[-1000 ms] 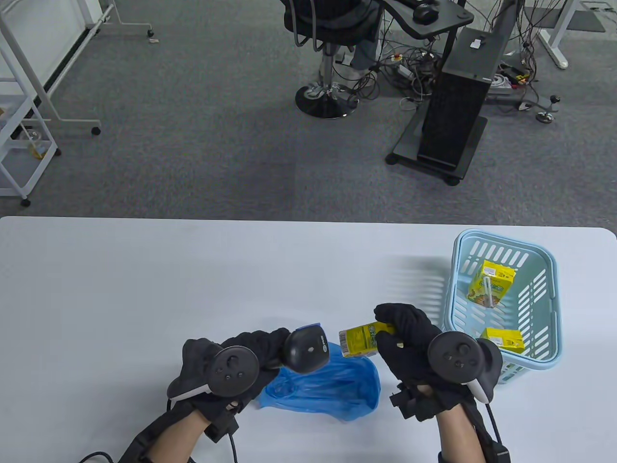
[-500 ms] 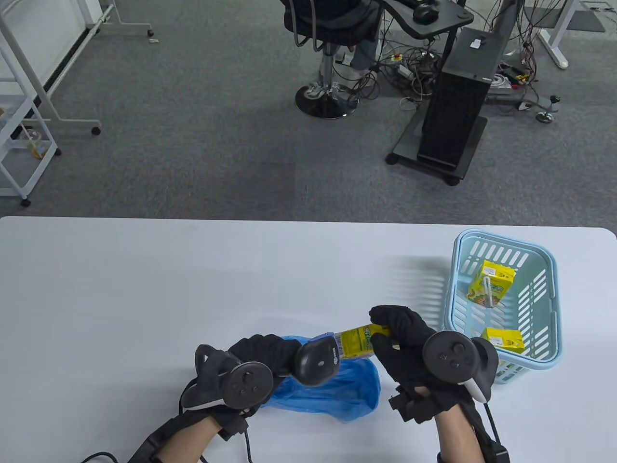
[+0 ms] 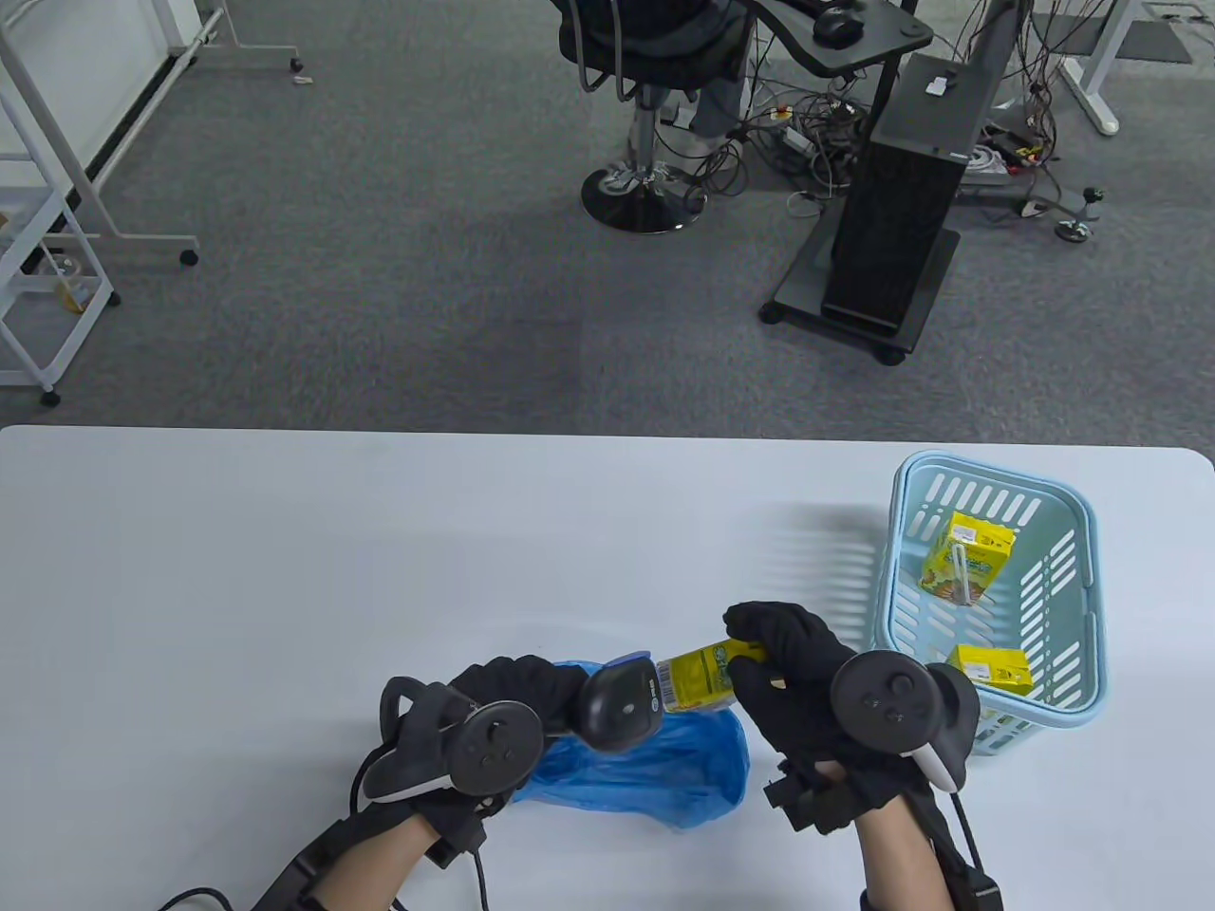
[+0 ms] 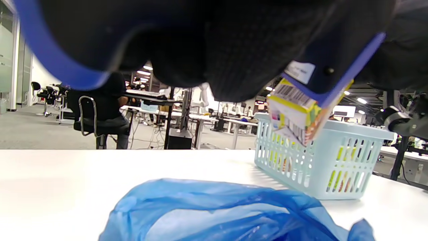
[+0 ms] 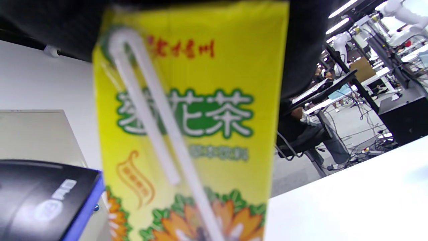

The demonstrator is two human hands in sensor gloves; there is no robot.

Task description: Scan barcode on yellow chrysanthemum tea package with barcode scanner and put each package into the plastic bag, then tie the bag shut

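On my left, my left hand [image 3: 513,697] grips the handle of the barcode scanner [image 3: 622,707], fingers wrapped round it, holding it above the table [image 3: 285,569]. The scanner's blue-edged head points to the right, and it sits right against the near end of the tea package [image 3: 698,676]; in the left wrist view the barcode on that end shows just beside the scanner's blue rim. Below both, the blue plastic bag [image 3: 645,773] lies crumpled and flat on the table, close to my edge.

Moving right, my right hand [image 3: 793,678] grasps the yellow chrysanthemum tea package from its far end, fingers and thumb closed round it, keeping it level in the air between the two hands. The right wrist view shows its front face with green lettering, orange flowers and a white straw stuck on diagonally.

Further right stands the light blue basket [image 3: 1082,664], on the table near its right edge. Two more yellow tea packages rest inside: one [image 3: 963,558] toward the far end, tilted, and one [image 3: 992,669] at the near end, just beside my right hand's tracker.
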